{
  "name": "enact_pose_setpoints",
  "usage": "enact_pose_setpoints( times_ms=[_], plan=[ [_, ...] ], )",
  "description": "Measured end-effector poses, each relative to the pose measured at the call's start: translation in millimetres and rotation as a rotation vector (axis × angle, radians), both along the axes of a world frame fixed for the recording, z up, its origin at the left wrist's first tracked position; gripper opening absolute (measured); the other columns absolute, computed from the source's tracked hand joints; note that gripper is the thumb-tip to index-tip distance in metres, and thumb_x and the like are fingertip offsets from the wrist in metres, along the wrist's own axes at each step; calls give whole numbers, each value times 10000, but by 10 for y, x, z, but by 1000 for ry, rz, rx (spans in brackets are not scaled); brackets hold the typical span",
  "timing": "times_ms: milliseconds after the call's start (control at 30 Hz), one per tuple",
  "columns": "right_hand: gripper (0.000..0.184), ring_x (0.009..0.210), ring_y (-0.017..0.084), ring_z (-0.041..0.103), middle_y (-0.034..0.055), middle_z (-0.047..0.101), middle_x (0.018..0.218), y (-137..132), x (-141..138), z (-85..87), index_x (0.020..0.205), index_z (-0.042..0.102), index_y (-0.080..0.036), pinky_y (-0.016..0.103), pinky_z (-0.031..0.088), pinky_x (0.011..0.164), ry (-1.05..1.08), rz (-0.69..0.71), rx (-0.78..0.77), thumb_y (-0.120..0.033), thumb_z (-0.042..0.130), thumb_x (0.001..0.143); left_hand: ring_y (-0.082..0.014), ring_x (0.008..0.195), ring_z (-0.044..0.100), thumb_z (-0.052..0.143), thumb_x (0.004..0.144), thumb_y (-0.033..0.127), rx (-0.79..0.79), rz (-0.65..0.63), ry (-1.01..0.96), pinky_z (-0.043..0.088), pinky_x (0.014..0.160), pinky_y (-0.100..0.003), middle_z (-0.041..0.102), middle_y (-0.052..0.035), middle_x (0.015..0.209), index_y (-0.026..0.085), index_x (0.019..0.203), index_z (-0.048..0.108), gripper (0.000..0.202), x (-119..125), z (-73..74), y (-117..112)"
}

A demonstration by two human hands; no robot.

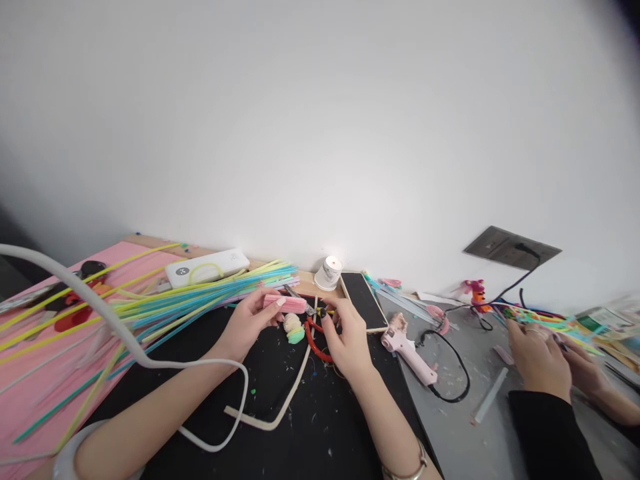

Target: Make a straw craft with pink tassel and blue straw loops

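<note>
My left hand [249, 322] pinches a short pink fuzzy bundle [285, 304], apparently of chenille stems, above the black mat [200, 400]. Close to its right end are the metal jaws of red-handled pliers [318, 347]. The thumb and fingers of my right hand [349, 333] close around the upper part of these pliers; the lower red handle curves free below. Just under the pink bundle are a cream and light green fuzzy piece [294, 329]. A bent beige stem [270, 423] lies across the mat.
Yellow, blue and green stems [200, 303] spread over the left side. A white power bank [207, 268], paper cup [329, 273] and phone [364, 301] line the wall. A pink glue gun [411, 355] lies right. A white cable [110, 320] crosses in front. Another person's hands [543, 360] work far right.
</note>
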State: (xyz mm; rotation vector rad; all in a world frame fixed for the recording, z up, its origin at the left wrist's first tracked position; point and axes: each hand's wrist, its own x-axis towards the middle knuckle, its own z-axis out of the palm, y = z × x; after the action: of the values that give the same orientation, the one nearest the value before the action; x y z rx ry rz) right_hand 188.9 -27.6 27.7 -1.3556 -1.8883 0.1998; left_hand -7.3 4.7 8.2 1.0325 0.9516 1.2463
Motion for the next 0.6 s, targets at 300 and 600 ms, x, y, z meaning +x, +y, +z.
enact_pose_setpoints(
  times_ms=[300, 600],
  plan=[
    [230, 698, 158, 629, 32, 693, 781, -21, -178, -73, 1007, 675, -181, 240, 477, 630, 316, 152, -171, -271, 474, 939, -182, 833, 644, 734, 709, 327, 100, -243, 108, 503, 786, -320, 683, -7, 855, 185, 887, 617, 256, 31, 72, -73],
    [186, 766, 165, 657, 50, 719, 865, -22, -155, -52, 954, 687, -180, 246, 498, 674, 289, 177, -101, -186, 508, 900, -204, 848, 667, 683, 768, 353, 181, -280, 251, 516, 799, -351, 708, -29, 858, 190, 871, 572, 222, 15, 35, -80]
  ],
)
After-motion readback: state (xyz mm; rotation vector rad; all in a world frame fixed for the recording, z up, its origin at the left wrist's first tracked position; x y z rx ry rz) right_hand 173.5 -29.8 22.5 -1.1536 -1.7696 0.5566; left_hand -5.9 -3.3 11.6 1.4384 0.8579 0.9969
